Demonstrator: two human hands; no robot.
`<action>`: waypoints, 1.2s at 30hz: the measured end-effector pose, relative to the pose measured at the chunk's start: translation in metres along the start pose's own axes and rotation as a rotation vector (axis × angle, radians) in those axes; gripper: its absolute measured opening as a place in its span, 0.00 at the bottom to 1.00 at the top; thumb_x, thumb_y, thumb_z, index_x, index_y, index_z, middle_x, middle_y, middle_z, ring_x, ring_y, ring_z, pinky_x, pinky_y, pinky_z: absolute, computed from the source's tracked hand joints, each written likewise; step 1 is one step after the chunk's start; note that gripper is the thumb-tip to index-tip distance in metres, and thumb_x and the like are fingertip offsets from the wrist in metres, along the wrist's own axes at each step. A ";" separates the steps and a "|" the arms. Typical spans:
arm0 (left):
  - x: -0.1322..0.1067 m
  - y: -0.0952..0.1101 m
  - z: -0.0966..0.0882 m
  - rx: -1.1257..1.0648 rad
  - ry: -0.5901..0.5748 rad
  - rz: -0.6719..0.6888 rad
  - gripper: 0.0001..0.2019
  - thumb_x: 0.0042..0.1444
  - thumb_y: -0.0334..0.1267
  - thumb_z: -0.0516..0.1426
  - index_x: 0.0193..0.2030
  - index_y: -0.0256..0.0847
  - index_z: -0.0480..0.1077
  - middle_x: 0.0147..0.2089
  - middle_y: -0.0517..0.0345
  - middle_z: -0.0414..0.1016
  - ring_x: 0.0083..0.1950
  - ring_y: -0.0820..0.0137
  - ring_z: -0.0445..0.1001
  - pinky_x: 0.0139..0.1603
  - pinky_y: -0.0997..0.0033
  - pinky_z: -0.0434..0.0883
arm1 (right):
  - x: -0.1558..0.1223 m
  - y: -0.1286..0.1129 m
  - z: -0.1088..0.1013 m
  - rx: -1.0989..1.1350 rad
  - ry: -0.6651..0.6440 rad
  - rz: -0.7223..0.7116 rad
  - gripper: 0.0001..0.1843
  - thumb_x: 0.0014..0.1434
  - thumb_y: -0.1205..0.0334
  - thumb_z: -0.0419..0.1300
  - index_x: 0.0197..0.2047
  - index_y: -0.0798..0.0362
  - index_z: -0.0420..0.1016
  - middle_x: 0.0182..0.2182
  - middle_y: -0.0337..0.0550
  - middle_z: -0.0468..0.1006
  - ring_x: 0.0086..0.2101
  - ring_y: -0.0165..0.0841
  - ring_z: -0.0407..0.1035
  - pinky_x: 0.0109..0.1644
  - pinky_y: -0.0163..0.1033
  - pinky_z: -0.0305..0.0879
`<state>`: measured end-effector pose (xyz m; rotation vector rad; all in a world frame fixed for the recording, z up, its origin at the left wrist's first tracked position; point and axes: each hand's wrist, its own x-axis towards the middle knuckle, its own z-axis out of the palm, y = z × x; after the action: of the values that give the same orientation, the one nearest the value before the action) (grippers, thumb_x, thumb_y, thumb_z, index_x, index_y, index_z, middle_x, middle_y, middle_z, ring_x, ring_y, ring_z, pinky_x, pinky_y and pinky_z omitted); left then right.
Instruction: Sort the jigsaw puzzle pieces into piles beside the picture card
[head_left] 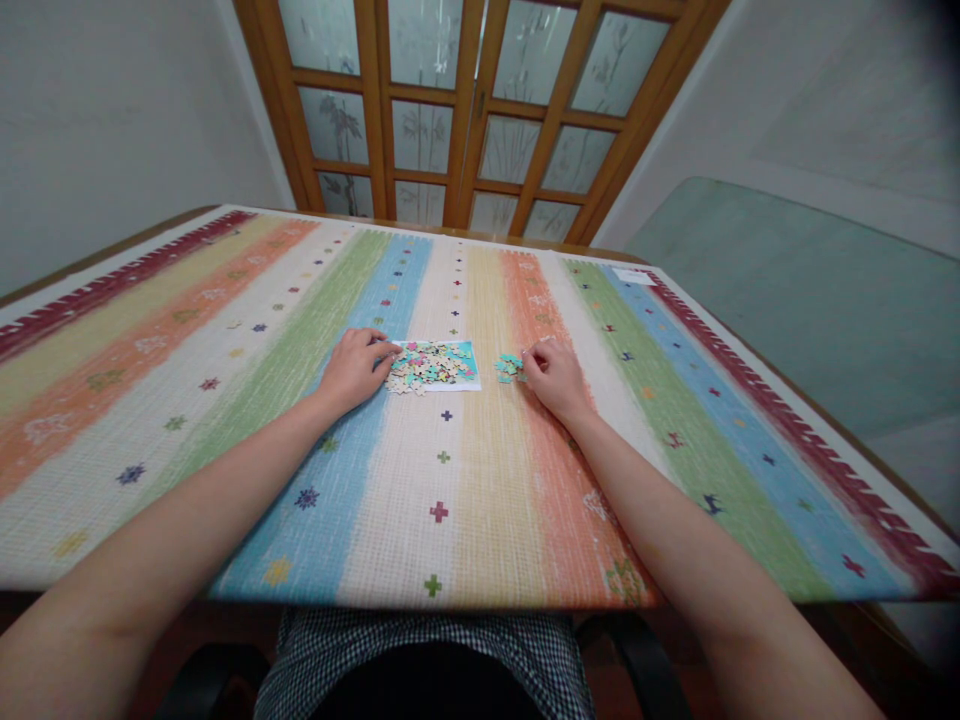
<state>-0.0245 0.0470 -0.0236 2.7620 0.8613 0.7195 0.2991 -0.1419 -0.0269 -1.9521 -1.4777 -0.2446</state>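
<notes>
A heap of small jigsaw puzzle pieces [427, 366], mostly pale with teal, pink and yellow ones among them, lies over a teal picture sheet [474, 372] with a white border. At the left edge of this heap rests my left hand [355, 368], its fingers loosely curved and apart, tips touching the outer pieces. To the right of the sheet sits a small cluster of teal puzzle pieces [508, 368]. My right hand [556, 376] is closed in a pinch at the cluster's right edge, on a puzzle piece mostly hidden by the fingers.
A striped, patterned tablecloth [442, 480] covers the table. A small white paper or label [632, 276] lies near the far right corner. Beyond the table stands a wooden door with glass panes [424, 130]. A pale green board [810, 290] is on the right.
</notes>
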 end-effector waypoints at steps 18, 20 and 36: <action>0.001 0.002 -0.001 0.024 -0.019 -0.009 0.19 0.68 0.49 0.54 0.53 0.45 0.82 0.56 0.49 0.77 0.58 0.53 0.72 0.64 0.49 0.68 | -0.001 -0.003 -0.001 -0.004 -0.007 0.000 0.17 0.66 0.53 0.51 0.25 0.47 0.58 0.26 0.44 0.68 0.33 0.40 0.64 0.41 0.47 0.56; 0.001 0.003 -0.002 0.030 -0.021 -0.019 0.18 0.67 0.47 0.54 0.53 0.46 0.83 0.57 0.49 0.77 0.58 0.53 0.71 0.64 0.49 0.68 | -0.001 -0.004 -0.001 -0.006 -0.004 -0.001 0.17 0.66 0.53 0.52 0.25 0.47 0.58 0.26 0.44 0.68 0.33 0.40 0.64 0.41 0.47 0.56; 0.008 0.011 -0.013 0.096 -0.056 -0.006 0.16 0.66 0.49 0.57 0.49 0.48 0.84 0.55 0.52 0.82 0.55 0.52 0.74 0.58 0.51 0.69 | 0.000 -0.003 -0.001 0.003 -0.008 0.000 0.17 0.65 0.53 0.53 0.25 0.47 0.59 0.26 0.45 0.70 0.34 0.40 0.65 0.42 0.47 0.59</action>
<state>-0.0195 0.0433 -0.0061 2.8471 0.9147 0.6127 0.2967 -0.1421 -0.0247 -1.9533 -1.4824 -0.2347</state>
